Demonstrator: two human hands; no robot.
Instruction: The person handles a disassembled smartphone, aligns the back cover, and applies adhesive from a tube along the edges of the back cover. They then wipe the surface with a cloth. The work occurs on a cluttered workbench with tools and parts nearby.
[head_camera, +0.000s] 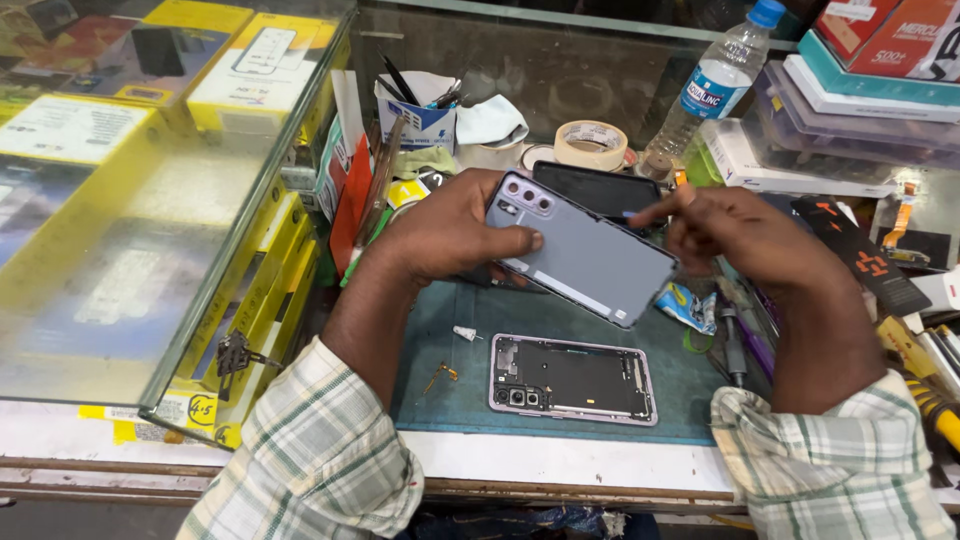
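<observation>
Gripping flat grey phone (590, 255), both hands: left (450, 230), right (745, 235).

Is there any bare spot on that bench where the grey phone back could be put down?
The green mat is bare left of the open phone frame, apart from a small brass part and a white scrap. The white bench edge in front is bare too. The right side is crowded with tools.

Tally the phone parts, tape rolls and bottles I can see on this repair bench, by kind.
Grey phone back covers, held in the left hand: 1
Phone frames lying on the green mat: 1
Tape rolls: 1
Plastic water bottles: 1
Total: 4
</observation>
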